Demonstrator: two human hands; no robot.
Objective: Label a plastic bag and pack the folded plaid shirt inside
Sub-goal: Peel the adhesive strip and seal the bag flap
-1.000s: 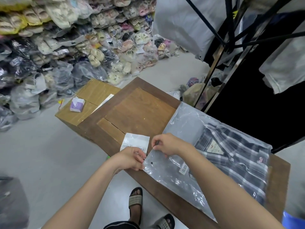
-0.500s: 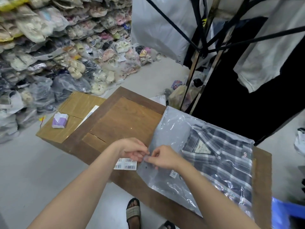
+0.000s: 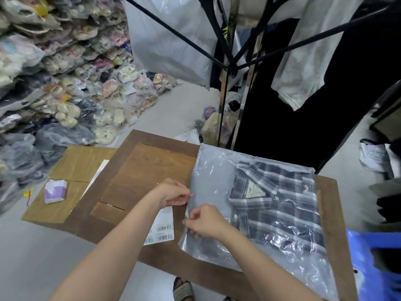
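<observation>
- Head view, change: a second ago I saw both hands pinching one spot at the near-left corner of the plastic bag [image 3: 217,170]. They now sit apart along its left, open edge. I judge the flap is being folded or pressed shut.
- Head view, task state: the plaid shirt [image 3: 280,205] lies folded inside the bag, on the right half of the desk [image 3: 152,166]. Packing looks done and sealing remains. The label sheet [image 3: 163,229] rests just left of the bag, at the desk's near edge.
- Head view, pose: the left hand [image 3: 176,193] pinches the bag edge farther up, fingers curled, wrist over the label sheet. The right hand [image 3: 206,220] grips the same edge nearer me, knuckles up, forearm crossing the bag's near corner.
</observation>
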